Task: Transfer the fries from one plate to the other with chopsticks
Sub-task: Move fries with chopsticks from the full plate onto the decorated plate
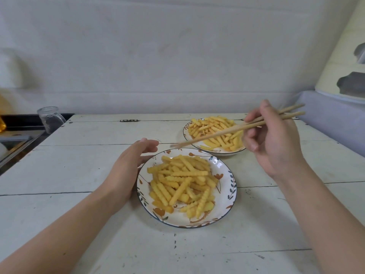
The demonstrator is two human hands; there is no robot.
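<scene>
Two flower-patterned white plates stand on the table. The near plate [227, 202] holds a heap of crinkle-cut fries [183, 182]. The far plate [186, 133] at the back right holds more fries [215, 131]. My right hand [276, 143] grips a pair of wooden chopsticks [227, 131], which slant left over the far plate. Their tips hover just beyond the near plate's far rim and carry no fry. My left hand [128, 167] rests on the table against the near plate's left rim, fingers apart and curved along it.
The white plank table [79, 175] stretches to all sides of the plates. A glass jar [50, 121] stands off the table's far left corner beside a dark sink area [17, 139]. A pale blue surface [325, 119] lies at the right.
</scene>
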